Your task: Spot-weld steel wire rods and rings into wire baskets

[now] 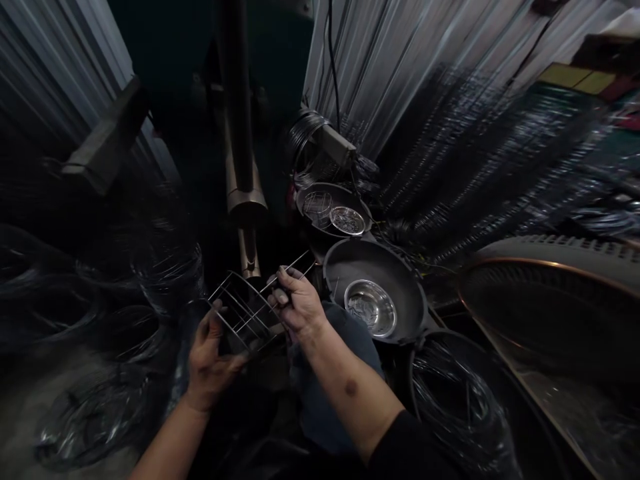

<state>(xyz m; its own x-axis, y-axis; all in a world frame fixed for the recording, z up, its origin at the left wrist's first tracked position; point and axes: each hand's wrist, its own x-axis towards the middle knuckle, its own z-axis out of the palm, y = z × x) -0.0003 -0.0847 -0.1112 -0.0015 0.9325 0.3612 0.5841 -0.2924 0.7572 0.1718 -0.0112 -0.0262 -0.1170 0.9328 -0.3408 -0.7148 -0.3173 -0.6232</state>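
Observation:
A wire rack [249,308] of thin metal rods is held between both hands, tilted, below the tip of a machine. My left hand [213,353] grips its left edge, fingers and thumb closed on the wire. My right hand [296,298] pinches rods at the right side, with wire ends sticking out past the fingers. The machine's copper-coloured electrode [249,253] stands just above and behind the rack; whether they touch I cannot tell. To the right, a steel bowl [370,308] with small metal pieces sits in a dark pan [345,260].
Behind it, a second pan [305,193] holds a shiny dish [347,221] of small pieces and a round wire piece [318,207]. A large fan [550,300] stands at right. Blurred wire stacks [480,160] line the right; plastic-wrapped bundles [95,413] lie at left.

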